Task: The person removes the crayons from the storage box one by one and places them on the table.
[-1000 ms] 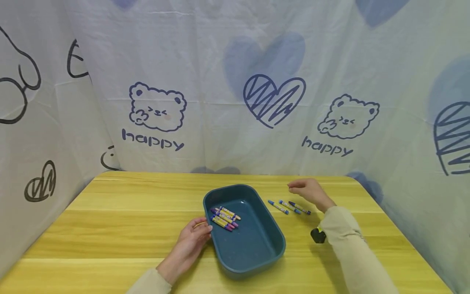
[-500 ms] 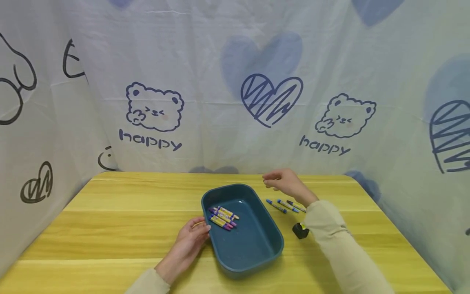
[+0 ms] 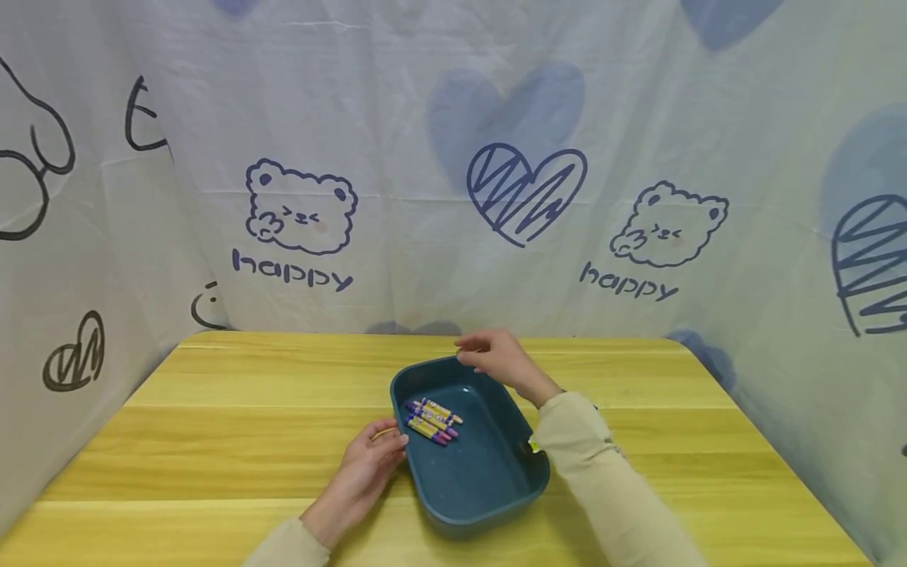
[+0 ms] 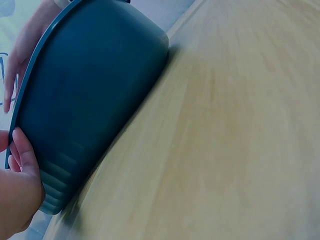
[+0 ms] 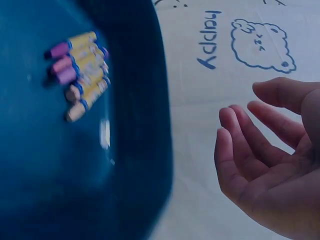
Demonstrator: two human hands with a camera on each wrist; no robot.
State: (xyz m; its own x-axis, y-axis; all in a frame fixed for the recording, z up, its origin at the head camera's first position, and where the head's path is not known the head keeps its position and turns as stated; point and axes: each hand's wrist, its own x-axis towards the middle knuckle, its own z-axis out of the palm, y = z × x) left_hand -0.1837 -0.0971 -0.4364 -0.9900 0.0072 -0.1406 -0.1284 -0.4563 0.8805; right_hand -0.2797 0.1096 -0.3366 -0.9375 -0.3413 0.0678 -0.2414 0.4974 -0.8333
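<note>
A dark teal plastic tub sits on the table, with several crayons in yellow wrappers lying together in its left side. Their tips are purple, pink and pale peach. My left hand pinches the tub's left rim; the left wrist view shows the rim between thumb and fingers. Over the tub's far end hovers my right hand. Its fingers are loosely bent and hold nothing, as the right wrist view shows. The blue crayons right of the tub are now mostly hidden behind the right forearm.
The wood-grain table extends on both sides of the tub. Behind it hangs a white curtain with hearts and bear drawings. A dark piece with a yellow-green patch shows at the right wrist, over the tub's right rim.
My right hand has moved left, from above the blue crayons to over the tub's far end, its forearm now covering those crayons. My left hand and the tub have stayed put.
</note>
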